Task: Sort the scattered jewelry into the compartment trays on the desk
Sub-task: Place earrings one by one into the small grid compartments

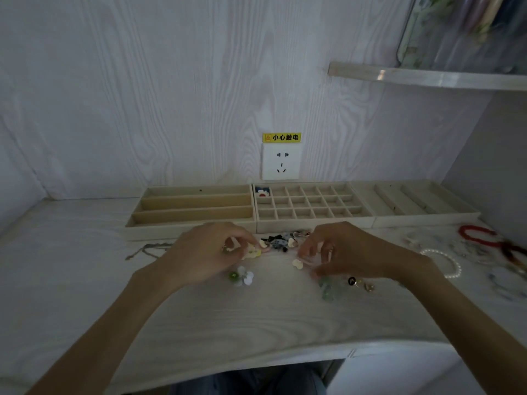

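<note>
Pinching a yellowish flower piece [252,251] in our left hand [211,252], right hand's [342,256] curled fingers hide whatever it's got, grid tray [313,220] holds one flower earring [261,191].

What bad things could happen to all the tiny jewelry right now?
1. The small green piece and the gold bits lie under the right hand's wrist, so a sweep might knock them toward the desk edge.
2. The left hand pinches a pale yellow flower piece by its fingertips; it could slip.
3. The red bead string and pearl bracelet lie close to other strands and may tangle.
</note>
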Demonstrator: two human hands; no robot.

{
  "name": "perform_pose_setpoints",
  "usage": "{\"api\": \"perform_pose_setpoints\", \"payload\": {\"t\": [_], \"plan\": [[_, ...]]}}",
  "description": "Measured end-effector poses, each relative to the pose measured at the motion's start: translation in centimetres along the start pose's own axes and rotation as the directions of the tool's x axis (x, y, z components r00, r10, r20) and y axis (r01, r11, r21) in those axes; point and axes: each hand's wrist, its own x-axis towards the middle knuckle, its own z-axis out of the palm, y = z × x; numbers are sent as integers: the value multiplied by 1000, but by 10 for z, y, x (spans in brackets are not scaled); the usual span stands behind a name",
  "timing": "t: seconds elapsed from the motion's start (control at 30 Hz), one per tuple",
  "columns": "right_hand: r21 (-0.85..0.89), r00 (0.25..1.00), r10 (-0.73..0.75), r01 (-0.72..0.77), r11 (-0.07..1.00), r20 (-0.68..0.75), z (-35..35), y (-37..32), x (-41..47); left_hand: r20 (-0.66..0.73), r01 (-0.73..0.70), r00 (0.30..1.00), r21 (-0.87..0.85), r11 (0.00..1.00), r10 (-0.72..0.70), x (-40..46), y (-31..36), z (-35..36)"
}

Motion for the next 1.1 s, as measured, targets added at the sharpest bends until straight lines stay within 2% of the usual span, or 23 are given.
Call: {"api": "perform_pose_setpoints", "payload": {"t": [0.07,0.2,0.27,0.33,0.4,0.43,0.5,0.57,0.7,0.77,0.8,0.9,0.93,1.0,1.1], "plan": [[4,997,-30,30,1000,-66,7,4,4,3,-26,1000,0,1000,26,1,7,6],[44,985,-30,38,998,-172,18,5,14,72,-18,997,-109,994,26,8,19,20],[183,978,15,24,983,-207,17,-1,18,58,-48,997,-135,990,56,12,24,25],[462,977,103,-5,887,-187,14,-9,20,36,-58,997,-228,972,68,15,25,28],[692,979,156,-24,722,-129,11,-14,20,13,-22,999,-402,915,30,17,25,28],[754,979,165,-18,657,-121,10,-16,21,5,-7,1000,-482,876,11,18,25,28],[794,973,188,-8,607,-134,9,-18,24,-30,-13,1000,-586,810,-6,22,26,27],[801,962,222,-8,599,-156,9,-22,28,-77,-23,996,-669,742,-39,24,27,24],[800,950,253,-5,600,-184,10,-24,32,-162,2,972,-715,699,-169,28,22,20],[744,947,244,-6,668,-211,13,-24,35,-191,4,962,-700,714,-193,31,19,20],[673,941,231,-5,740,-248,15,-23,38,-205,5,958,-688,726,-201,32,18,20],[314,924,97,26,949,-369,19,-19,43,-220,31,950,-642,766,-223,36,13,23],[234,924,25,70,970,-381,21,-18,45,-216,40,951,-621,782,-220,38,12,23],[197,920,-69,156,968,-386,23,-17,49,-206,47,957,-586,809,-205,40,10,21],[227,890,-85,205,952,-448,24,-19,54,-175,49,971,-529,847,-166,45,9,13]]}}
